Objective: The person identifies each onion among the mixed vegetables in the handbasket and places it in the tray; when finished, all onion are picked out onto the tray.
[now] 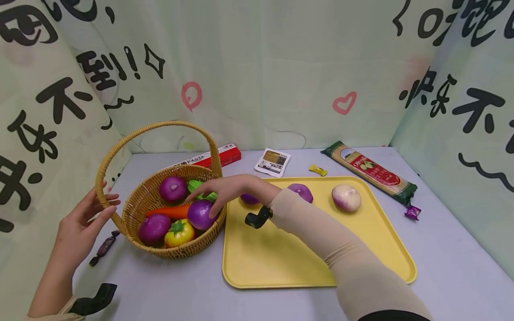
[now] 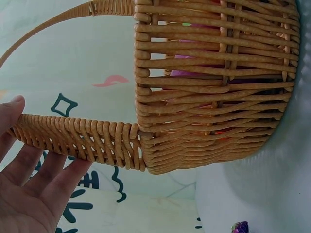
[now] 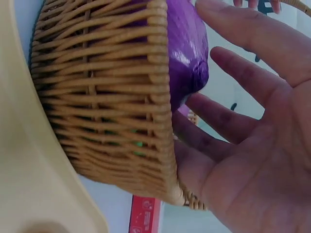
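The fingers of the right hand point(image 1: 234, 188) are spread and lightly bent around a purple onion point(image 1: 199, 215), without a firm grip; whether the thumb touches its skin cannot be told. The onion sits in the wicker basket point(image 1: 176, 253), directly below those fingers and against the wall nearest them, its upper part standing above the rim. The fingers of the left hand point(image 1: 86, 214) hold the handle point(image 2: 77, 138), thumb on one side and the rest on the other.

The step in hand looks like handling the onion at the rim. Doing it well would seem to call for a light cage of fingers over its widest part, with clearance from the rim (the weave could easily catch a knuckle). The left fingers' hold should steady the basket against tipping, provided it does not pull. Any sideways nudge would best be gentle, since the carrot point(image 1: 166, 211) lies just left of the onion and the yellow pepper point(image 1: 180, 237) just beside it, on the side away from the right fingertips.

The onion is nearly round, so its long axis is weak; judged by its pointed tip, the axis runs roughly upward, the tip facing out of the basket toward the right palm. Its exact tilt is unclear.
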`<state>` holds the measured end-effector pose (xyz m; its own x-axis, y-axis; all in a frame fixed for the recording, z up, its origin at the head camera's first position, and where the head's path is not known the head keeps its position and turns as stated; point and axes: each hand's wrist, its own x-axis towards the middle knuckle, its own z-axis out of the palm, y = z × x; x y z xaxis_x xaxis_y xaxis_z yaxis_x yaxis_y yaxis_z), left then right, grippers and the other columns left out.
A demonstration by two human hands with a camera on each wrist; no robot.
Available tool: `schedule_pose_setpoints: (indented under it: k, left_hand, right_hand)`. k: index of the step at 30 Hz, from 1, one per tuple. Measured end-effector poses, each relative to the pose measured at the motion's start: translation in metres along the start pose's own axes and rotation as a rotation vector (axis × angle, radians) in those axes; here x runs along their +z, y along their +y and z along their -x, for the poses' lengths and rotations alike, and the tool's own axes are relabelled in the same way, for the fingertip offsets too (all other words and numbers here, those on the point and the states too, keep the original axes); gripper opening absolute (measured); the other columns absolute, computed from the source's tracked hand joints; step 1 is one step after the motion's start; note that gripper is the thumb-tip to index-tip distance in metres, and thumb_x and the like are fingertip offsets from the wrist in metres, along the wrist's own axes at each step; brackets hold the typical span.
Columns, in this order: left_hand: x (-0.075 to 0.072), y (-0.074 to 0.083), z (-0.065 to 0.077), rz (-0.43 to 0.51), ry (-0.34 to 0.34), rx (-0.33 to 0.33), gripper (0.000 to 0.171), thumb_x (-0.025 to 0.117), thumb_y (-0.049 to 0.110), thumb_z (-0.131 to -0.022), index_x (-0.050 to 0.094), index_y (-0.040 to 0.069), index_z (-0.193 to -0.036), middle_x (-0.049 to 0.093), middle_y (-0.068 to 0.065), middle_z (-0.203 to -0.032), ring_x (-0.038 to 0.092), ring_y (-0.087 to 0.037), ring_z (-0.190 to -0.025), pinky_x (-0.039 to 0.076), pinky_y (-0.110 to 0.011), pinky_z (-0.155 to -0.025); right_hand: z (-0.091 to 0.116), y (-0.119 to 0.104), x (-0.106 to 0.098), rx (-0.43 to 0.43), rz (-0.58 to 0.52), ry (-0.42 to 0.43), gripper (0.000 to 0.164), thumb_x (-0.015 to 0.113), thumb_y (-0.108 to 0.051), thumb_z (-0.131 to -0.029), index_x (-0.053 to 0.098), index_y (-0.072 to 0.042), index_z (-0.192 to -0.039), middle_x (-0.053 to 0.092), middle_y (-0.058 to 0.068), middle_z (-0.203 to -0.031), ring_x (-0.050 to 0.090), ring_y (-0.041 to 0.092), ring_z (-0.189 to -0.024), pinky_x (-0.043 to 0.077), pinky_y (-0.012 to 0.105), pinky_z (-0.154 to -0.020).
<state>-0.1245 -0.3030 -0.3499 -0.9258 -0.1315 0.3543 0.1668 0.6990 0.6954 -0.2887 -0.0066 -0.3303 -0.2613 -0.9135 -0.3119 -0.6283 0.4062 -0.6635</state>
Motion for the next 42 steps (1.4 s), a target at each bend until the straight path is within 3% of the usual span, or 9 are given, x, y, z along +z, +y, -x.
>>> schedule_pose_setpoints:
  k: [8, 16, 23, 29, 42]
  left_hand:
    - [0.0001, -0.0009, -0.0002, 0.005, -0.002, 0.005, 0.059, 0.057, 0.024, -0.094, 0.031, 0.035, -0.146, 0.050, 0.035, -0.109, 0.045, 0.025, -0.097, 0.041, 0.002, -0.071]
    - [-0.0003, -0.0015, -0.0003, -0.002, 0.002, 0.002, 0.059, 0.057, 0.024, -0.094, 0.031, 0.035, -0.146, 0.051, 0.034, -0.109, 0.045, 0.025, -0.096, 0.040, 0.002, -0.070]
    - [-0.0007, -0.0009, -0.0007, 0.004, 0.005, 0.007, 0.059, 0.057, 0.024, -0.094, 0.031, 0.035, -0.146, 0.049, 0.036, -0.108, 0.045, 0.025, -0.096, 0.040, 0.002, -0.070]
    - [-0.0001, -0.0020, -0.0009, 0.002, 0.007, 0.002, 0.059, 0.057, 0.024, -0.094, 0.031, 0.035, -0.146, 0.049, 0.037, -0.108, 0.045, 0.025, -0.096, 0.040, 0.002, -0.070]
    - [-0.0005, -0.0009, -0.0004, 0.017, 0.009, 0.022, 0.059, 0.056, 0.020, -0.094, 0.032, 0.033, -0.146, 0.049, 0.037, -0.107, 0.047, 0.024, -0.096, 0.040, 0.003, -0.071]
  right_hand:
    - [-0.0052, -0.0071, 0.0025, -0.006, -0.002, -0.009, 0.066, 0.071, -0.026, -0.083, 0.042, -0.029, -0.142, 0.041, -0.006, -0.146, 0.038, 0.012, -0.130, 0.036, 0.032, -0.110]
    - [-0.0041, -0.0026, 0.0021, -0.014, -0.071, 0.010, 0.066, 0.071, -0.029, -0.082, 0.042, -0.031, -0.141, 0.040, -0.003, -0.146, 0.043, 0.013, -0.125, 0.044, 0.024, -0.098]
    - [-0.0035, 0.0003, 0.0040, -0.099, -0.088, -0.011, 0.068, 0.070, -0.024, -0.083, 0.039, -0.021, -0.144, 0.041, -0.003, -0.146, 0.043, 0.012, -0.125, 0.040, 0.035, -0.107]
    - [-0.0028, -0.0009, 0.0057, -0.117, -0.078, -0.050, 0.069, 0.070, -0.022, -0.084, 0.037, -0.027, -0.145, 0.040, -0.004, -0.146, 0.037, 0.010, -0.129, 0.036, 0.030, -0.107]
    - [-0.0014, -0.0050, 0.0101, -0.117, -0.084, -0.028, 0.065, 0.070, -0.023, -0.084, 0.041, -0.029, -0.142, 0.045, -0.007, -0.138, 0.044, 0.007, -0.121, 0.041, 0.021, -0.101]
